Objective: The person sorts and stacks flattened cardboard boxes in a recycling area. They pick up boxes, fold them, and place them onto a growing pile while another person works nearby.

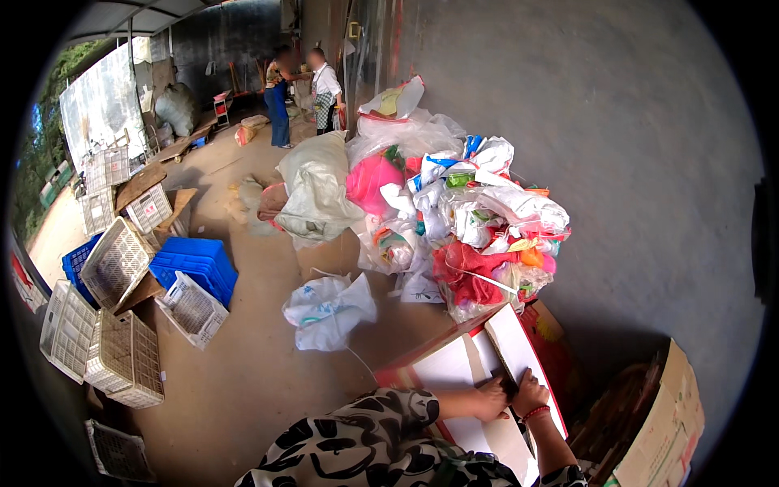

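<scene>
Grey wall (617, 122) at two o'clock, box (445, 365) at five: my right hand (531, 395) pinches the flap (514, 341) by its edge, my left hand (489, 400) I cannot tell, and even pressure should best avoid tearing.

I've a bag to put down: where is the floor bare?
The floor looks bare between the blue crates and the loose white sack, and below that sack, left of the patterned clothing. It is crowded along the grey wall, with heaped bags and the red-edged box.
</scene>
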`<action>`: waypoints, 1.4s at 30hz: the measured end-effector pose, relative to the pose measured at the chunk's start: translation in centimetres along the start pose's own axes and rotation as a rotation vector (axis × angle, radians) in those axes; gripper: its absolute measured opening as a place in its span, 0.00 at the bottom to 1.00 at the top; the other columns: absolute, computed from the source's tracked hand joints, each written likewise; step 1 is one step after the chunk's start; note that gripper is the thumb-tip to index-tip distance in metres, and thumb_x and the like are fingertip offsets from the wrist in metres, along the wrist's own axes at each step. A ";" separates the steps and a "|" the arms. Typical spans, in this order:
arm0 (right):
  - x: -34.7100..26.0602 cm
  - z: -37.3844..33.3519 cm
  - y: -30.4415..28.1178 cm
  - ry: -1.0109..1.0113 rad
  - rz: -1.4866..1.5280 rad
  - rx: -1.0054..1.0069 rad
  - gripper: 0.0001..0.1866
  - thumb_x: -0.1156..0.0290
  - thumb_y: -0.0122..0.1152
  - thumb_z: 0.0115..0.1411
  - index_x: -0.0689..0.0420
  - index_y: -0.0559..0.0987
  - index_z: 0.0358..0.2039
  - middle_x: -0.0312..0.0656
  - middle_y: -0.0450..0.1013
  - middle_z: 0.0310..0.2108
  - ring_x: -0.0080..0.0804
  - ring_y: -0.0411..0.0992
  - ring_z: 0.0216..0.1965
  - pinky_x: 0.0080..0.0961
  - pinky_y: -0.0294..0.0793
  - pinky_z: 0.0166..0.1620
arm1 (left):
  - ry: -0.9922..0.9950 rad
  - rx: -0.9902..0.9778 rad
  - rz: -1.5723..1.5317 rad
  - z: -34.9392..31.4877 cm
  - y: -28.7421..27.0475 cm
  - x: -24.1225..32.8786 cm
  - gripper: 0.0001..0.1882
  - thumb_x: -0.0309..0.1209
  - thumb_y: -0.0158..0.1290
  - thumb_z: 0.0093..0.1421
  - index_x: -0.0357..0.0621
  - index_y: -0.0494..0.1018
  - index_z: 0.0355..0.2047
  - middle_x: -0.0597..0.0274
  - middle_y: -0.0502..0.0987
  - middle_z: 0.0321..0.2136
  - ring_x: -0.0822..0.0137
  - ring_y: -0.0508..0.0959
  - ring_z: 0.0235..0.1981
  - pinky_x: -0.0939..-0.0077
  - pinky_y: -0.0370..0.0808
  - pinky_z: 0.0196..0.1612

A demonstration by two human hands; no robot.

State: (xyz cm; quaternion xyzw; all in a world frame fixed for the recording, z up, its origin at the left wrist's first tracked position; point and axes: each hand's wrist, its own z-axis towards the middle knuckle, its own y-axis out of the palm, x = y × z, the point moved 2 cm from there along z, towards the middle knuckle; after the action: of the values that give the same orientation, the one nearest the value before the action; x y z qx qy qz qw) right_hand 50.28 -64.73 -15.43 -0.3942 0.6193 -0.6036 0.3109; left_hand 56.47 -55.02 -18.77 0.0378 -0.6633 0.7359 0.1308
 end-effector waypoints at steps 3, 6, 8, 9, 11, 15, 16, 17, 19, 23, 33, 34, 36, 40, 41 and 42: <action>0.1 -0.5 -1.1 -0.030 -0.015 -0.013 0.34 0.66 0.57 0.44 0.68 0.57 0.50 0.54 0.69 0.36 0.46 0.74 0.30 0.36 0.73 0.34 | 0.013 0.050 0.011 -0.2 1.1 -0.3 0.25 0.49 0.44 0.55 0.36 0.71 0.37 0.49 0.72 0.40 0.55 0.66 0.50 0.55 0.50 0.57; 0.1 -0.8 -2.1 -0.057 -0.059 -0.026 0.35 0.66 0.56 0.45 0.71 0.57 0.50 0.55 0.70 0.34 0.44 0.74 0.29 0.35 0.73 0.33 | 0.033 0.055 0.013 -0.7 0.9 -0.3 0.23 0.48 0.45 0.54 0.37 0.71 0.33 0.50 0.72 0.35 0.56 0.69 0.45 0.53 0.49 0.58; 0.3 -1.0 -2.5 -0.069 -0.090 0.006 0.34 0.67 0.55 0.44 0.72 0.58 0.49 0.54 0.71 0.30 0.43 0.74 0.28 0.35 0.73 0.32 | 0.038 -0.025 -0.062 -1.0 0.0 -0.5 0.21 0.47 0.46 0.54 0.37 0.71 0.30 0.51 0.72 0.31 0.56 0.71 0.41 0.52 0.50 0.57; 0.5 -0.9 -2.6 -0.081 -0.079 0.019 0.33 0.67 0.55 0.44 0.72 0.59 0.49 0.53 0.72 0.30 0.44 0.74 0.27 0.34 0.73 0.32 | 0.085 0.037 -0.072 -1.0 -0.2 -0.6 0.21 0.46 0.46 0.53 0.38 0.71 0.29 0.51 0.73 0.29 0.56 0.72 0.39 0.51 0.50 0.57; 1.6 -0.8 -2.9 -0.096 -0.063 0.041 0.31 0.68 0.54 0.44 0.72 0.61 0.48 0.52 0.72 0.28 0.44 0.73 0.27 0.34 0.73 0.31 | 0.185 0.167 -0.097 -0.9 -1.1 -0.9 0.20 0.46 0.47 0.53 0.39 0.72 0.27 0.52 0.73 0.25 0.55 0.73 0.36 0.48 0.50 0.56; 2.2 -0.8 -6.7 -0.055 -0.014 -0.039 0.26 0.70 0.52 0.43 0.69 0.64 0.44 0.54 0.73 0.23 0.50 0.73 0.27 0.40 0.72 0.35 | 0.236 0.151 -0.184 -0.1 -3.4 -0.7 0.21 0.47 0.48 0.53 0.37 0.73 0.24 0.51 0.73 0.23 0.54 0.73 0.35 0.50 0.51 0.56; 1.6 0.6 -6.4 -0.125 0.018 -0.063 0.25 0.69 0.52 0.43 0.67 0.64 0.42 0.54 0.72 0.22 0.50 0.73 0.27 0.40 0.72 0.35 | 0.187 0.162 -0.157 -1.1 -3.6 -1.4 0.19 0.46 0.49 0.53 0.39 0.70 0.23 0.54 0.71 0.23 0.57 0.72 0.33 0.53 0.52 0.56; 2.3 0.3 -7.1 -0.112 0.023 -0.092 0.23 0.68 0.54 0.44 0.67 0.64 0.39 0.54 0.73 0.24 0.51 0.73 0.29 0.40 0.72 0.36 | 0.221 0.177 -0.151 -0.8 -4.3 -1.0 0.19 0.46 0.49 0.53 0.39 0.70 0.22 0.54 0.71 0.22 0.57 0.72 0.33 0.53 0.52 0.56; 3.3 -0.3 -8.7 -0.080 -0.021 -0.079 0.22 0.68 0.53 0.44 0.67 0.64 0.39 0.54 0.73 0.24 0.52 0.73 0.28 0.41 0.72 0.36 | 0.290 0.213 -0.143 -0.2 -5.9 -0.4 0.19 0.46 0.49 0.53 0.39 0.69 0.21 0.54 0.71 0.22 0.58 0.72 0.33 0.54 0.52 0.56; 6.2 -0.5 -9.3 -0.087 0.088 -0.081 0.23 0.68 0.51 0.44 0.66 0.65 0.41 0.56 0.72 0.24 0.53 0.72 0.29 0.42 0.72 0.37 | 0.385 0.268 -0.160 1.1 -7.4 0.1 0.20 0.46 0.50 0.52 0.40 0.69 0.19 0.57 0.69 0.20 0.60 0.70 0.30 0.62 0.58 0.51; 3.1 2.9 -16.3 0.116 0.026 -0.097 0.34 0.61 0.57 0.46 0.64 0.60 0.52 0.56 0.67 0.45 0.43 0.69 0.45 0.35 0.70 0.44 | 0.419 0.233 0.079 5.1 -14.5 -4.4 0.12 0.40 0.52 0.52 0.45 0.73 0.30 0.61 0.74 0.31 0.63 0.69 0.40 0.69 0.62 0.47; 3.6 2.5 -16.3 0.047 -0.070 0.087 0.36 0.62 0.58 0.46 0.60 0.57 0.54 0.55 0.61 0.50 0.45 0.64 0.50 0.38 0.65 0.49 | 0.482 0.256 0.073 6.1 -14.9 -4.0 0.11 0.40 0.51 0.52 0.45 0.74 0.27 0.61 0.74 0.30 0.64 0.70 0.39 0.69 0.62 0.46; 3.8 2.5 -16.3 -0.156 -0.155 0.382 0.40 0.63 0.60 0.45 0.55 0.55 0.58 0.52 0.54 0.56 0.45 0.55 0.57 0.40 0.57 0.56 | 0.531 0.305 0.104 6.8 -15.8 -4.0 0.11 0.39 0.50 0.53 0.46 0.75 0.23 0.63 0.75 0.28 0.65 0.71 0.36 0.69 0.63 0.46; 5.2 3.1 -17.2 -0.251 0.046 0.494 0.41 0.69 0.61 0.42 0.50 0.55 0.59 0.48 0.52 0.58 0.43 0.51 0.60 0.39 0.52 0.59 | 0.571 0.388 0.161 8.7 -17.9 -4.4 0.10 0.34 0.47 0.53 0.47 0.75 0.19 0.67 0.75 0.22 0.67 0.71 0.34 0.70 0.64 0.45; 6.0 3.1 -17.8 -0.188 0.080 0.441 0.43 0.69 0.60 0.42 0.47 0.53 0.60 0.46 0.49 0.60 0.41 0.47 0.62 0.40 0.49 0.61 | 0.584 0.395 0.179 9.7 -18.4 -4.3 0.10 0.33 0.47 0.53 0.47 0.75 0.19 0.67 0.75 0.22 0.67 0.71 0.34 0.70 0.64 0.45; 6.5 3.1 -18.7 -0.153 0.112 0.424 0.42 0.70 0.59 0.43 0.47 0.53 0.60 0.46 0.49 0.60 0.41 0.48 0.62 0.36 0.50 0.61 | 0.584 0.361 0.173 10.3 -19.4 -4.2 0.09 0.32 0.48 0.51 0.44 0.74 0.18 0.64 0.75 0.22 0.66 0.71 0.33 0.70 0.64 0.45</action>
State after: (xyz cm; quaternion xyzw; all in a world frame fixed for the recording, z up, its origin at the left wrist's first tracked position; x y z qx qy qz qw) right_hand 51.89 -71.16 3.51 -0.3297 0.4740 -0.6703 0.4661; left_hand 64.00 -64.06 0.27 -0.2079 -0.4581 0.8293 0.2434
